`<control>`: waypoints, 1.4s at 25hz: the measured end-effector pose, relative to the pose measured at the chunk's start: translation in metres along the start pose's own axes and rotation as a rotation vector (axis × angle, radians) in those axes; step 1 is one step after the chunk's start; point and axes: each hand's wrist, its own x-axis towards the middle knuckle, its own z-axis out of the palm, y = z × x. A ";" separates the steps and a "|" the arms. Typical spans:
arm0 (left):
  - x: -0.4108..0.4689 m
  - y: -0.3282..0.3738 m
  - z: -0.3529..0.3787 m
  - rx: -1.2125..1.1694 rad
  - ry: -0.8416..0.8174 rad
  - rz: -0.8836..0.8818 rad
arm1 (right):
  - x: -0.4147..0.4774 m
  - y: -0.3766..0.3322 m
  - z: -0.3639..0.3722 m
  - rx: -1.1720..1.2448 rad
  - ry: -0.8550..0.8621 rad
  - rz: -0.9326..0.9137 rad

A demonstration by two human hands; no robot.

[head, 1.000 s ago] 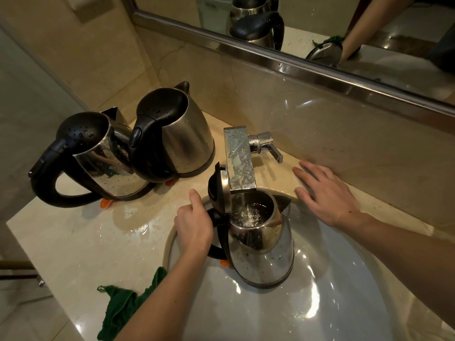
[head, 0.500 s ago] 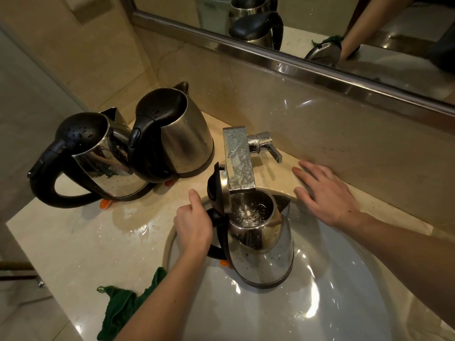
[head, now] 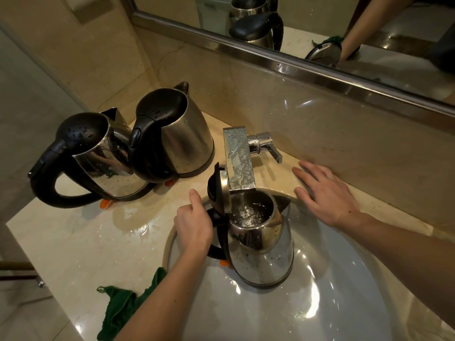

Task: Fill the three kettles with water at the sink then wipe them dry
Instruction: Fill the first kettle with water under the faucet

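Left hand (head: 194,225) is wrapped round the black handle of the open kettle (head: 263,254), thumb up, holding it upright under the tap spout (head: 238,161) so the stream falls straight into its mouth. Right hand (head: 327,193) lies flat on the counter (head: 73,242) at 1 o'clock from that kettle, fingers straight and spread, holding nothing. I read it as parked near the tap lever (head: 268,146), ready to cut the water.

By size, then. That pale stone counter carries everything and is puddled at 9 o'clock of the sink (head: 320,303). The white basin fills the 5 o'clock quarter of my view. I have the kettle inside it near its 11 o'clock rim, so any overflow lands in the basin. I cannot tell whether its base rests there or hangs from the grip.

The 2 shut kettles (head: 182,134) stand touching each other at 10 o'clock, back on the counter and beaded with drops (filled already, I would guess, though I cannot see inside). The green cloth (head: 118,308) lies bunched at 7 o'clock on the counter's front edge, close by the left arm for the wiping. Smallest is the hinged lid (head: 216,190), tipped back toward the handle just beside the spout, which leaves the mouth clear.
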 end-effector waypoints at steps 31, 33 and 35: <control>-0.003 -0.001 -0.001 -0.006 0.001 0.008 | 0.000 0.001 0.001 -0.007 0.011 -0.015; -0.003 0.000 -0.001 -0.001 0.002 0.003 | 0.000 0.002 0.002 -0.010 0.014 -0.014; -0.004 0.001 -0.001 0.003 0.004 0.008 | 0.000 0.002 0.003 -0.007 0.014 -0.012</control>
